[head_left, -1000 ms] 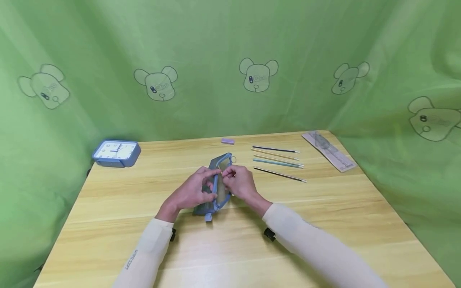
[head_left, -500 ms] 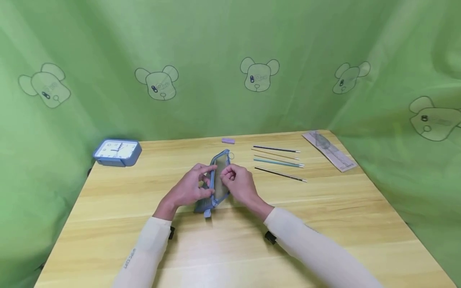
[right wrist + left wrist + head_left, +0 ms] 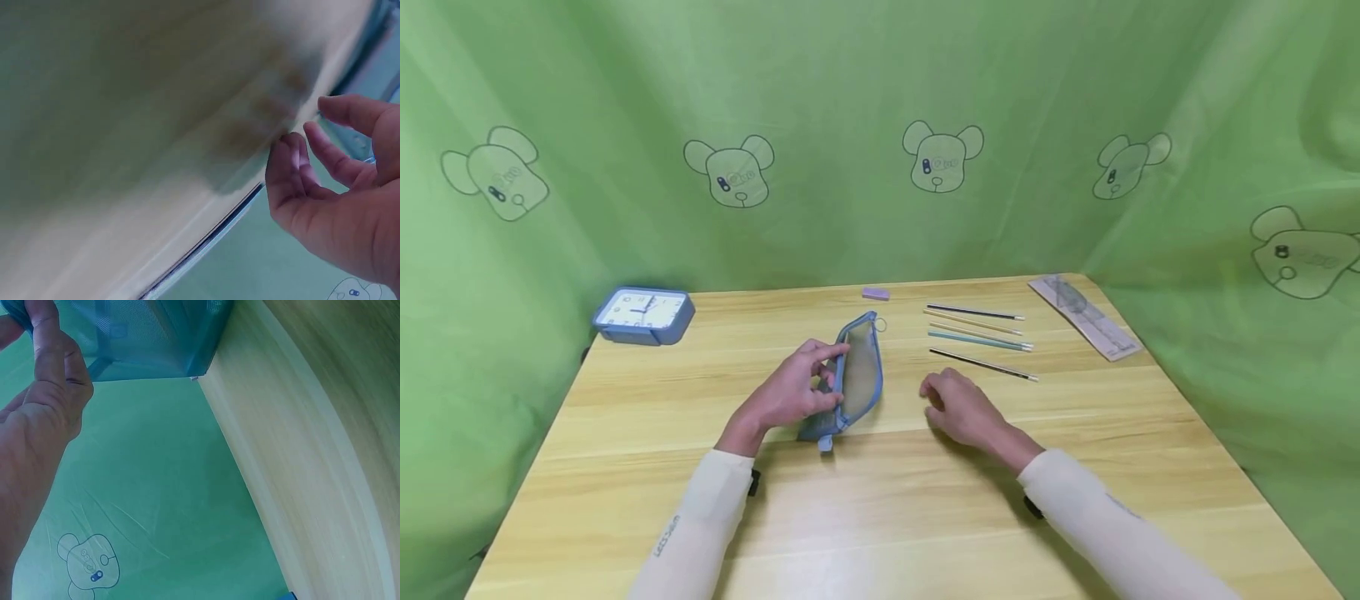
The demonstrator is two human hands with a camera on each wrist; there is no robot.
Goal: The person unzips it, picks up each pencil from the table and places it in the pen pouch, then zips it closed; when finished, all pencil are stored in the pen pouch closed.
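Observation:
A blue mesh pencil case [image 3: 861, 371] stands on the table with its zipped mouth gaping. My left hand [image 3: 796, 385] holds its near-left rim between the fingers and thumb; in the left wrist view the mesh of the pencil case [image 3: 144, 340] hangs from the fingers. To the right, my right hand [image 3: 964, 408] hovers over the table with loosely bent fingers and nothing in them. Just beyond it lies a dark pencil [image 3: 983, 364]. In the right wrist view the thumb and fingertips of the right hand [image 3: 337, 187] are apart.
Several more pencils, among them a blue pencil [image 3: 970, 337], lie in a row behind the dark one. A purple eraser [image 3: 876, 294] sits near the back edge. A blue clock [image 3: 643, 317] stands back left, a flat ruler pack [image 3: 1084, 317] back right. Green curtains [image 3: 835, 233] surround the table.
My right hand has left the mouth of the pencil case and moved right, toward the pencils. The left hand keeps its hold, and the case has shifted slightly left.

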